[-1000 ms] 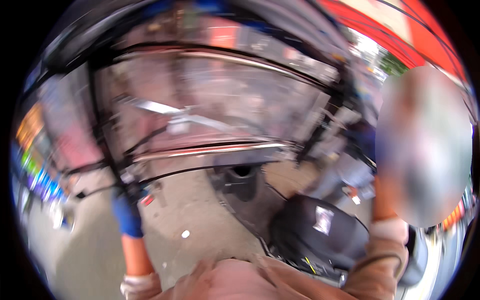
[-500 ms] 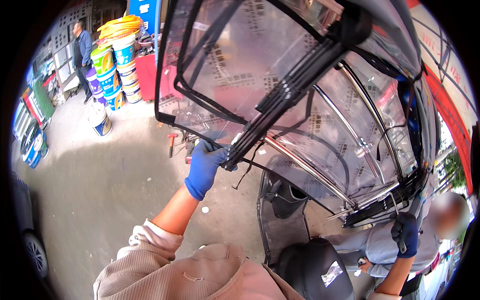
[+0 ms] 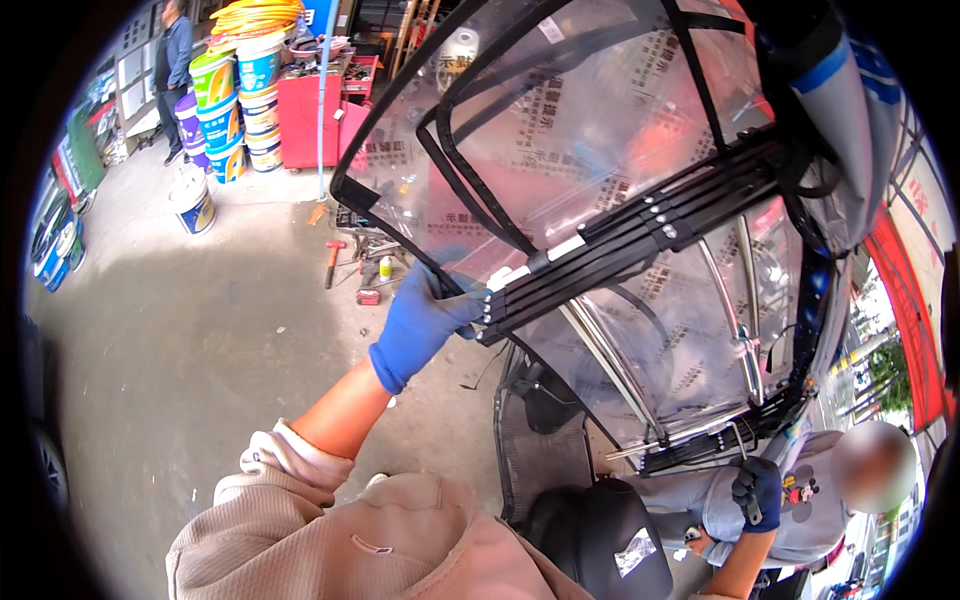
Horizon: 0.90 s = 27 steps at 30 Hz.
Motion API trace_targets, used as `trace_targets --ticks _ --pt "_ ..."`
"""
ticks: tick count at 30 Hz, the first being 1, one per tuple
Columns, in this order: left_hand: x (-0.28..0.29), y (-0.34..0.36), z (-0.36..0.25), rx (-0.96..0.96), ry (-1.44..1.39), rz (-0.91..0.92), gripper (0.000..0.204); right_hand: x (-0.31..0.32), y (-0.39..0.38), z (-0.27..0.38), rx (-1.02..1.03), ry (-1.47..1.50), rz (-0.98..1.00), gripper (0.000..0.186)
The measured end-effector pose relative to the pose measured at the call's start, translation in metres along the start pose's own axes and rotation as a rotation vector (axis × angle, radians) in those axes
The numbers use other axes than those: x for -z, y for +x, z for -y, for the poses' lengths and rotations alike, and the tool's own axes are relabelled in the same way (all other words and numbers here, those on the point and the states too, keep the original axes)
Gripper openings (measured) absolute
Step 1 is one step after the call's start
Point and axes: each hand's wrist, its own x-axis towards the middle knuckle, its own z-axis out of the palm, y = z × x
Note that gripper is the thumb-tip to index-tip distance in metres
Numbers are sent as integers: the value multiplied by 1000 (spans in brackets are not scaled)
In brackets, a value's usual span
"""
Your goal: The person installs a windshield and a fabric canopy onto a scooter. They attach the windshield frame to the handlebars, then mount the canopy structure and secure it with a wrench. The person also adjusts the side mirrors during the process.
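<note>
My left hand point(image 3: 425, 320), in a blue glove, is closed on the lower left end of a bundle of black folding bars point(image 3: 640, 235). These bars cross a clear plastic rain canopy point(image 3: 580, 110) with black edging and printed marks. My right hand point(image 3: 757, 495), in a dark glove, is wrapped round a metal wrench point(image 3: 751, 514). The wrench's upper end is close to the lower black rail point(image 3: 690, 450) of the canopy, where I cannot tell whether it touches. Chrome tubes point(image 3: 615, 365) run between the bars and that rail.
Below the canopy stands a scooter with a black seat point(image 3: 590, 525) and ribbed footboard point(image 3: 540, 465). A person in grey point(image 3: 800, 500) is close at the right. A red hammer point(image 3: 333, 262) and other tools lie on the floor. Stacked paint buckets point(image 3: 220, 135) and another person point(image 3: 173, 75) are farther back.
The black bars have swung to a flatter slant, and the canopy has shifted with them. My right hand and wrench appear lower and farther left. Both hands keep their grip.
</note>
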Motion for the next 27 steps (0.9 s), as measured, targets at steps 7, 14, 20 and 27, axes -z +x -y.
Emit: trace_targets --ticks 7,14,20,27 --pt "-17 17 -18 16 44 73 56 15 15 -3 -105 127 79 17" --pt "-30 23 -8 93 154 84 60 18 26 -12 -129 218 51 16" --pt "-29 27 -8 61 207 9 43 15 35 -13 -34 -59 148 22" --pt "-21 33 7 91 238 49 27 25 44 -31 208 -186 170 18"
